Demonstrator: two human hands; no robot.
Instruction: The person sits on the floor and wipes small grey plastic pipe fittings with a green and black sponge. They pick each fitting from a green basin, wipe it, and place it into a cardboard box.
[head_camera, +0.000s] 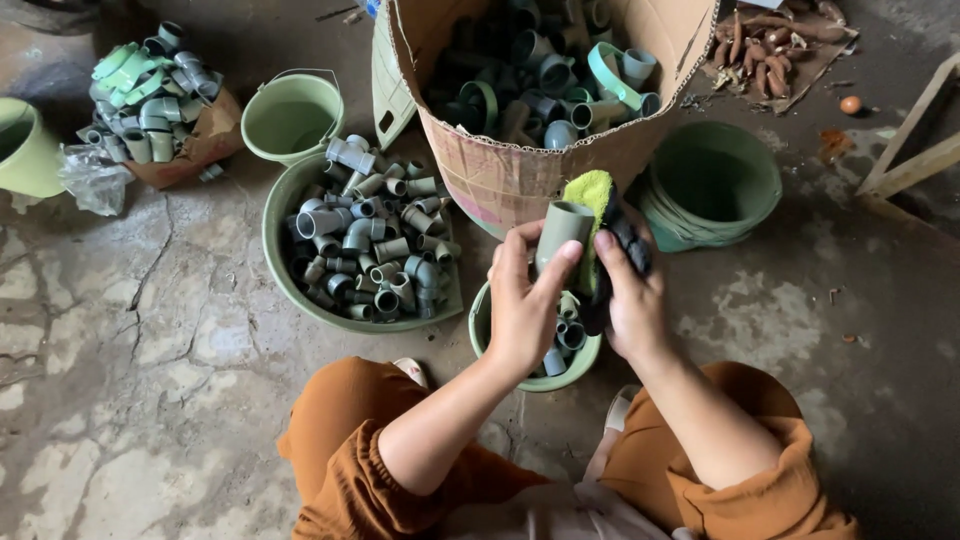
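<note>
My left hand (522, 300) grips a grey-green pipe fitting (562, 228), held upright above a small green bowl (490, 340) that has several fittings in it. My right hand (628, 300) holds a yellow-green and black cloth (600, 200) pressed against the fitting's right side. Both hands hover in front of a big cardboard box (500, 170) full of fittings.
A large green basin (275, 225) heaped with grey fittings lies to the left. Behind it are a green bucket (292, 115) and a pile of fittings (145, 95). Stacked green basins (712, 185) stand on the right, a wooden frame (915, 150) beyond. The floor is cracked concrete.
</note>
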